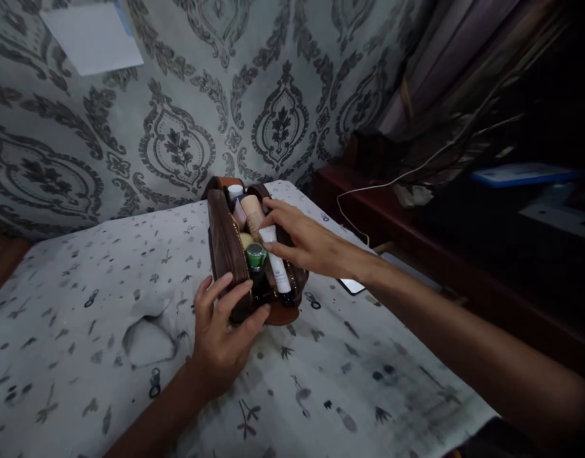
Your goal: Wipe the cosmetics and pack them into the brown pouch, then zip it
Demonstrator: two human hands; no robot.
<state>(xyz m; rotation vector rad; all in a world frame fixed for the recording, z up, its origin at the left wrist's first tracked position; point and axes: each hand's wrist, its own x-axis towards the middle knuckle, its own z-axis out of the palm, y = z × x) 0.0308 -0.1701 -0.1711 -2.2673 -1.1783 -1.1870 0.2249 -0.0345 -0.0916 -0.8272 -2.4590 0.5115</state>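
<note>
Toiletry bag of brown leather, unzipped and open at the top, stands near the middle of a surface covered by a pale cloth printed with small dark motifs, just short of the far wall hung with grey damask-patterned paper. Left hand is at the bag's near end, fingers spread and lightly curled against the leather, thumb toward the right side; it braces the bag rather than closing fully round it. Right hand reaches in from the right over the open top, fingers extended and only slightly bent, fingertips resting on a slim white tube that lies slanted along the bag's right side; whether the tube is actually gripped cannot be told. Left of the tube, inside the bag, stands a dark bottle with a green cap; farther back are a beige cylindrical container and a white-capped item. Flat phone-like object lies on the cloth just beyond the right wrist. White sheet of paper hangs on the wall at far left.
</note>
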